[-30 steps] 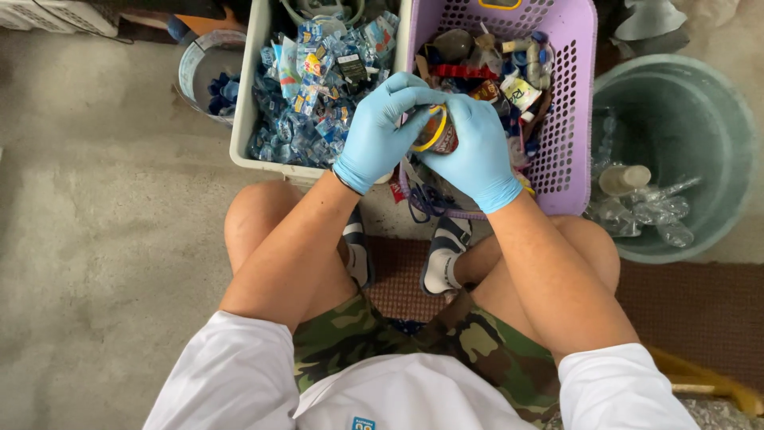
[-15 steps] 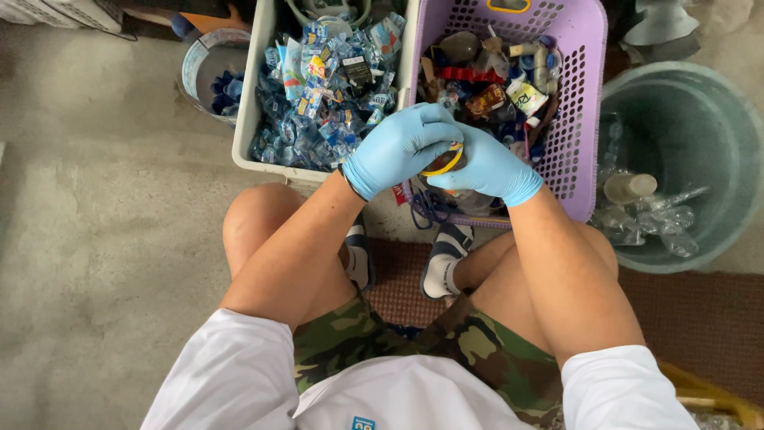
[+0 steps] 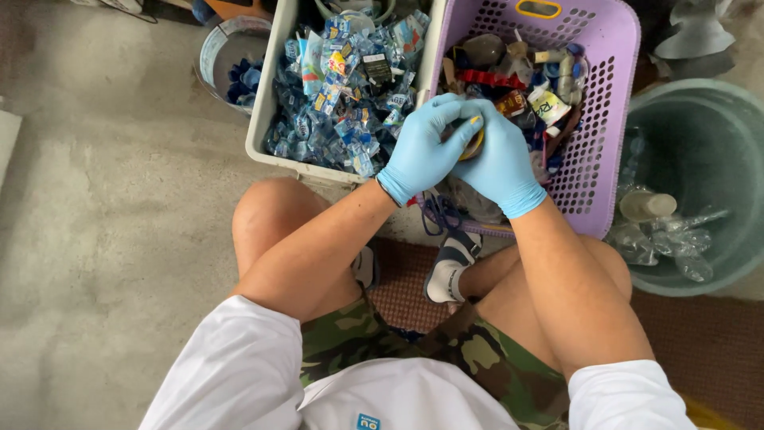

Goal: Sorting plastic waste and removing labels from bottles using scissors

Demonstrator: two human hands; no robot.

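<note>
Both my hands wear light blue gloves and meet over the near edge of a purple perforated basket [image 3: 605, 135]. My left hand [image 3: 422, 147] and my right hand [image 3: 503, 159] close together around a small object with a yellow edge [image 3: 474, 145]; most of it is hidden by the fingers. The basket holds mixed plastic bottles and wrappers [image 3: 525, 99].
A white bin [image 3: 263, 119] packed with crumpled blue plastic labels [image 3: 342, 103] stands to the left of the basket. A teal bucket [image 3: 700, 183] with clear bottles sits at the right. A small round tub [image 3: 227, 60] with blue caps is at the far left on the concrete floor.
Both hands have stayed clasped on the small object and dropped slightly toward the basket's near edge; the right hand now covers more of it.
</note>
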